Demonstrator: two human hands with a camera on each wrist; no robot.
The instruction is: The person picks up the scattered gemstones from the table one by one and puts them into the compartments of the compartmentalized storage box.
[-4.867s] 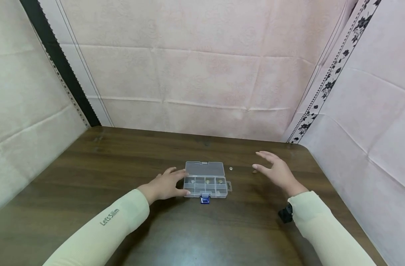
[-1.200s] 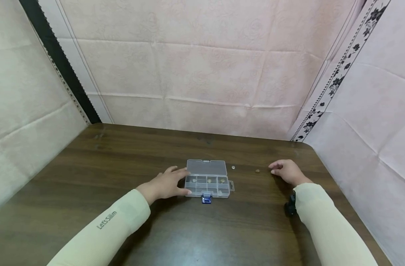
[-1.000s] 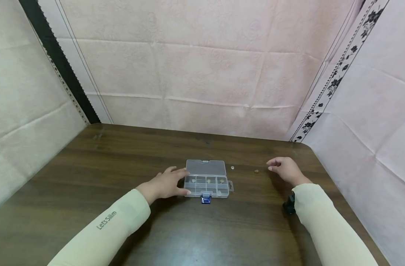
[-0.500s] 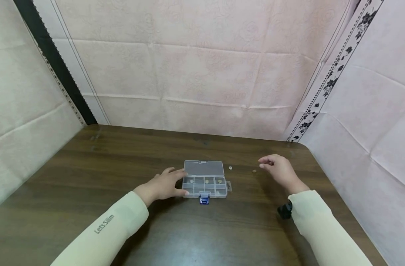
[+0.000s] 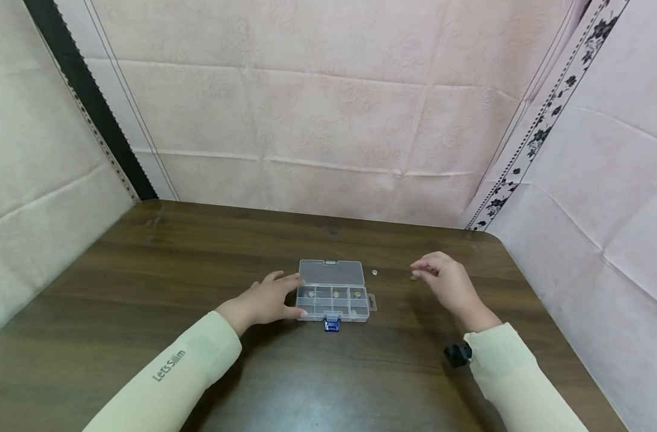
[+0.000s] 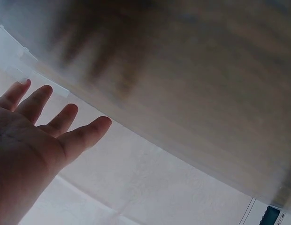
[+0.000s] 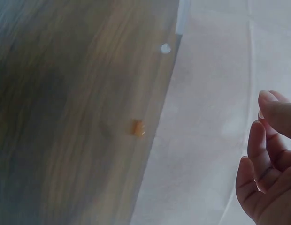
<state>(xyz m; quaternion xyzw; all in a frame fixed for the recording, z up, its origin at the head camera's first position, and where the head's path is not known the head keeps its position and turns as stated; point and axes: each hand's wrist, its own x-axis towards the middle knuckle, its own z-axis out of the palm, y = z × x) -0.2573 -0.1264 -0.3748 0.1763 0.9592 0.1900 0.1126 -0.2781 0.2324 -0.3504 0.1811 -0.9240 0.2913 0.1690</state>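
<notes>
- Plainly, one compartment box (image 5: 324,302), long axis nine-to-three, lid (image 5: 332,273) toward twelve
- two bead-like pieces (image 5: 374,273), toward three o'clock
- left hand (image 5: 264,301), right hand (image 5: 450,282), both released

My head view comes through bright and fairly clear, with pale glare on the tabletop (image 5: 198,270) at six o'clock and soft shadows beside the sleeves (image 5: 168,375) near seven and five. Both wrist feeds reach me dimmer and blurred: finger-shaped shadows at eleven o'clock in the left, streaks at nine and a soft-edged amber piece (image 7: 139,127) near centre in the right.
</notes>
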